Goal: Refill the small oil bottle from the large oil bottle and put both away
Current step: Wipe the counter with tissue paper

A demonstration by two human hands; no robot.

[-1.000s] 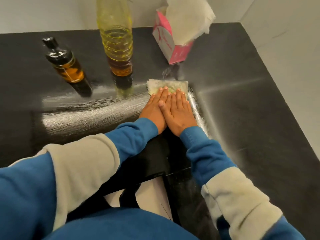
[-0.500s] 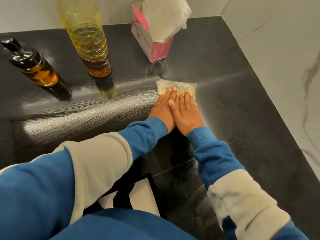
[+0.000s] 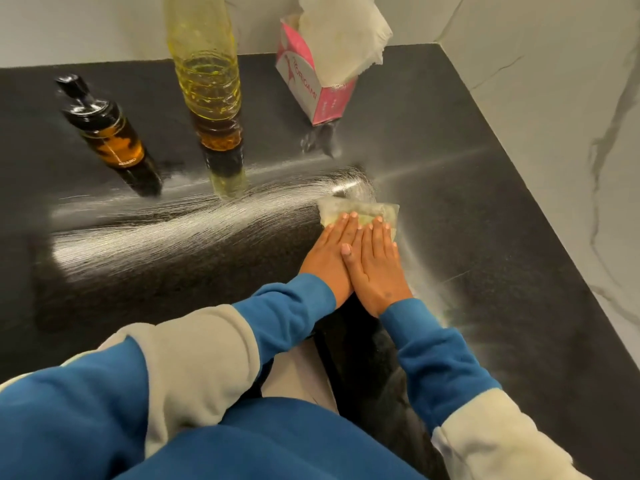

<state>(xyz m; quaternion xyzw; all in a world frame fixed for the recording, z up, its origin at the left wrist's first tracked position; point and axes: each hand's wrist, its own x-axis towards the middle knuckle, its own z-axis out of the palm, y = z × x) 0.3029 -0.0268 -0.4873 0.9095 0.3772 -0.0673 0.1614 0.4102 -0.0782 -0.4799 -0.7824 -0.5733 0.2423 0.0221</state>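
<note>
While both hands lie flat side by side, left hand [image 3: 330,258] and right hand [image 3: 375,268] press one folded tissue [image 3: 360,211] onto the bench [image 3: 485,237], fingers straight, likely blotting spilled oil. Toward the back edge stand one small oil bottle [image 3: 107,133], one large oil bottle [image 3: 211,98] and one tissue box [image 3: 311,88], kept apart from the wiping.

Dark stone countertop [image 3: 485,237], polished, speckled grain. It fills most of the view and meets walls on two sides. Back wall [image 3: 86,26] behind the countertop: pale, plain. Right wall [image 3: 571,116] beside the countertop: white marble with grey veining. The two walls join at the countertop's far right corner. Overhead light glares in a broad streaked band across the countertop's middle.
</note>
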